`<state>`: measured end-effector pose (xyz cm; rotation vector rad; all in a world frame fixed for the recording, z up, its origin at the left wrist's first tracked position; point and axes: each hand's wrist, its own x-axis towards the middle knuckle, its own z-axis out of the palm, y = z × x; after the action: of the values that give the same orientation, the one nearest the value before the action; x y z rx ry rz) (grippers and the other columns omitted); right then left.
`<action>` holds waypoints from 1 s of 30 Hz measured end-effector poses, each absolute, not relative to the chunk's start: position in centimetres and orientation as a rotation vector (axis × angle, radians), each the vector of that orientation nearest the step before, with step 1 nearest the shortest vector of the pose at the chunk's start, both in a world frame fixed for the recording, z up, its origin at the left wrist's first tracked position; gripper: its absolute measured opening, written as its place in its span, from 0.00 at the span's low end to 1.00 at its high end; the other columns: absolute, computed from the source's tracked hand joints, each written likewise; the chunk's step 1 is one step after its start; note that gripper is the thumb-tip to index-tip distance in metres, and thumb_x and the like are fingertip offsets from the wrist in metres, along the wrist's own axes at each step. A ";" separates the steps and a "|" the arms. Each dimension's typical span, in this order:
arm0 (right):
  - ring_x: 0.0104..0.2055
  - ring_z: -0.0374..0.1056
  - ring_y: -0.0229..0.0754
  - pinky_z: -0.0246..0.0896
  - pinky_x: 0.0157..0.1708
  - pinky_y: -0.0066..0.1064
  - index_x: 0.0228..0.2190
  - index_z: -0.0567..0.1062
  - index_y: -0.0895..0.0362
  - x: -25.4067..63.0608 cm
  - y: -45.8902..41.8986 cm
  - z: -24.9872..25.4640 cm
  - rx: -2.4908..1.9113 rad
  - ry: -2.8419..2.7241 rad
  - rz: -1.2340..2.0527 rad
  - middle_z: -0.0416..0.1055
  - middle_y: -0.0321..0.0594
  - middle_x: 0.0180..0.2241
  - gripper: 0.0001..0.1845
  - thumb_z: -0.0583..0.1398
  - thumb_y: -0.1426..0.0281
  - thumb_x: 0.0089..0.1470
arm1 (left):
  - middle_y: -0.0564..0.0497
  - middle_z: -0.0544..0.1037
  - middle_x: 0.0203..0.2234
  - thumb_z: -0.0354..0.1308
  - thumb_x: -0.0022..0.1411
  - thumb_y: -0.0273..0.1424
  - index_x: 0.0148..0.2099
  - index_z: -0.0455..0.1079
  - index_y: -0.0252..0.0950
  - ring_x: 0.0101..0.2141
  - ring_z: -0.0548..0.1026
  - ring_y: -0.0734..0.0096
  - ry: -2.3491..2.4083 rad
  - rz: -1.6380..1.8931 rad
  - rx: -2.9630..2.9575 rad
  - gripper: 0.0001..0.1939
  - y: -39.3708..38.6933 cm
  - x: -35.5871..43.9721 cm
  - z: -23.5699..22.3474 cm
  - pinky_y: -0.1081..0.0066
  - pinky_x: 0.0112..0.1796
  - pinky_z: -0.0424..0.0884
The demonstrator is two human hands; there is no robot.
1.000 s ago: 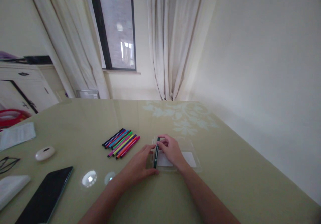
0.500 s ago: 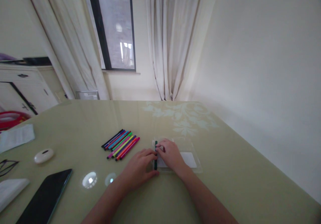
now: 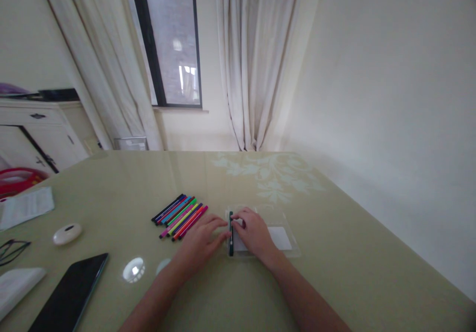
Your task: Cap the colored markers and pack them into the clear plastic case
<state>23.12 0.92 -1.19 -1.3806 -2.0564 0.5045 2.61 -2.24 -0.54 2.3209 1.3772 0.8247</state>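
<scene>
since a second ago the dark green marker (image 3: pixel 231 232) has come down from its tilted hold and now lies flat along the left edge of the clear plastic case (image 3: pixel 282 223), and both hands have sunk lower onto it. right hand (image 3: pixel 254 232) rests on the case with its fingertips pinching the upper part of the marker; the palm hides most of the case's left half, so what lies under it cannot be made out. left hand (image 3: pixel 201 241) lies flat on the table, fingers stretched toward the marker and touching it at the tips, not curled around anything. a white card or label shows through the case to the right of the hand.

just left of the hands, a fanned row of coloured markers (image 3: pixel 179 216) lies on the pale green table (image 3: pixel 334 272). further left sit a small white oval case (image 3: pixel 67 233), a dark phone (image 3: pixel 69 295) cut off by the lower edge, a pair of glasses (image 3: pixel 11 250) half out of view, and folded paper (image 3: pixel 26 205). two bright light spots reflect on the tabletop near the phone.
</scene>
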 end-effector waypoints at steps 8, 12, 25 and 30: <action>0.30 0.71 0.40 0.63 0.35 0.32 0.36 0.83 0.55 23.2 1.0 -0.1 -1.249 -1.766 0.610 0.80 0.41 0.35 0.09 0.61 0.69 0.61 | 0.39 0.77 0.44 0.53 0.70 0.35 0.47 0.75 0.37 0.46 0.75 0.48 2.231 0.540 2.261 0.11 -1.1 -1.0 -1.5 0.52 0.48 0.70; 0.29 0.70 0.40 0.63 0.33 0.31 0.35 0.83 0.55 23.3 0.9 0.1 -1.228 -1.739 0.613 0.80 0.41 0.34 0.10 0.60 0.66 0.61 | 0.41 0.78 0.42 0.52 0.71 0.34 0.40 0.73 0.37 0.47 0.75 0.51 2.112 0.535 2.262 0.10 -1.1 -0.5 -1.7 0.55 0.49 0.69; 0.31 0.73 0.41 0.67 0.29 0.29 0.33 0.79 0.56 22.2 0.9 0.1 -0.924 -1.415 1.302 0.77 0.38 0.28 0.19 0.67 0.52 0.54 | 0.50 0.83 0.36 0.52 0.73 0.42 0.47 0.71 0.39 0.36 0.79 0.64 1.315 1.109 1.853 0.13 -3.1 4.8 -0.3 0.67 0.37 0.74; 0.29 0.72 0.41 0.71 0.34 0.33 0.34 0.80 0.57 22.9 1.2 0.7 -0.988 -1.168 1.292 0.77 0.39 0.29 0.27 0.70 0.47 0.47 | 0.50 0.83 0.37 0.58 0.69 0.39 0.53 0.75 0.40 0.34 0.77 0.66 1.313 1.094 1.988 0.15 -3.4 4.8 -0.1 0.68 0.37 0.74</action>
<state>22.89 1.16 0.68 -0.9883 -1.1677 1.2917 4.84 -3.40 -0.09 1.9875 1.3133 1.0938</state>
